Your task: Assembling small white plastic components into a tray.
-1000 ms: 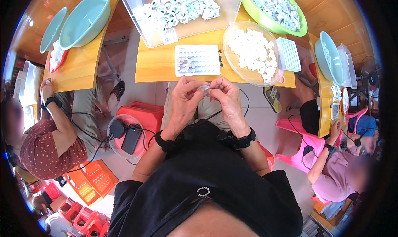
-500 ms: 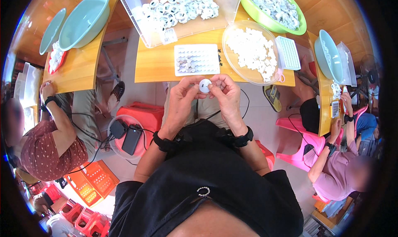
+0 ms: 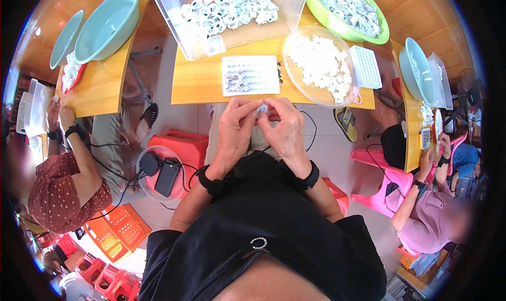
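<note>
Just off the table's front edge, my left hand [image 3: 236, 124] and my right hand [image 3: 284, 125] meet around a small round white plastic piece [image 3: 262, 108]. Fingertips of both hands press on it and cover most of its surface. Beyond them lies a white tray [image 3: 263, 65] with rows of small hollows; small grey discs [image 3: 236, 82] sit in its left part. A cluster of tiny black parts [image 3: 280, 73] is beside the tray's right edge. To the right stands a clear round tub [image 3: 290, 69] of small white pieces [image 3: 321, 64].
At the back, a clear bin [image 3: 182, 37] holds white ring-like parts, and a green basin [image 3: 383, 32] holds grey-white parts. A white slotted tray [image 3: 367, 66] rests beside the tub. Co-workers sit left and right. A red stool [image 3: 184, 145] with a phone-like device stands left of me.
The white piece has been tilted, its broad face now mostly covered as my fingers close in around it. The left co-worker's hands have moved closer together.
</note>
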Demonstrator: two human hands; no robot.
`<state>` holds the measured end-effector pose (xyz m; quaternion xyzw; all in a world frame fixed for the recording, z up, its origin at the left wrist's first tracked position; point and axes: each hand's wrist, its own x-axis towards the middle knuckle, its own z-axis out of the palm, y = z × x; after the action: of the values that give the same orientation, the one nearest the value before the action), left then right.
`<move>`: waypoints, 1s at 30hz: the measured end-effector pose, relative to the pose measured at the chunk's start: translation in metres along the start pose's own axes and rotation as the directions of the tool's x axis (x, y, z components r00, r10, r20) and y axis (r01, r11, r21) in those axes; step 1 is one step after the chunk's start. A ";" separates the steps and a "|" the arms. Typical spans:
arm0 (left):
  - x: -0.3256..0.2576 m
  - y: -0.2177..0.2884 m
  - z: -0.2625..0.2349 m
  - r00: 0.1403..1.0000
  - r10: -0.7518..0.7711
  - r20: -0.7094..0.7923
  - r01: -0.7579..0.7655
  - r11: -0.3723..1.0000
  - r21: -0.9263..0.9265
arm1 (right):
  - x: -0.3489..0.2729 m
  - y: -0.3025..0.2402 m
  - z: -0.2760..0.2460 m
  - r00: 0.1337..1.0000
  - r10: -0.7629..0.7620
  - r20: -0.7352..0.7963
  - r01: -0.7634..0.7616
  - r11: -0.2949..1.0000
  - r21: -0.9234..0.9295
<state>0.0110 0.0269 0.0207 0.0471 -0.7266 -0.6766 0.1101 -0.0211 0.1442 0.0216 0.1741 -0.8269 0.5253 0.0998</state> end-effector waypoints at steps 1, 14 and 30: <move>0.000 -0.001 0.000 1.000 0.000 -0.001 0.000 1.000 0.001 | 0.000 0.001 0.001 1.000 -0.008 -0.005 0.008 1.000 -0.022; 0.001 0.009 0.000 0.996 0.089 -0.016 -0.085 0.980 0.182 | 0.007 -0.005 0.006 0.993 -0.114 -0.008 0.111 0.980 -0.165; 0.002 0.013 0.000 0.997 0.079 -0.003 -0.077 0.972 0.222 | 0.005 0.001 0.009 0.984 -0.176 -0.027 0.166 0.961 -0.219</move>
<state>0.0105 0.0273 0.0333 0.0345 -0.7983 -0.5860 0.1349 -0.0260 0.1355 0.0192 0.2207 -0.8585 0.4255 0.1825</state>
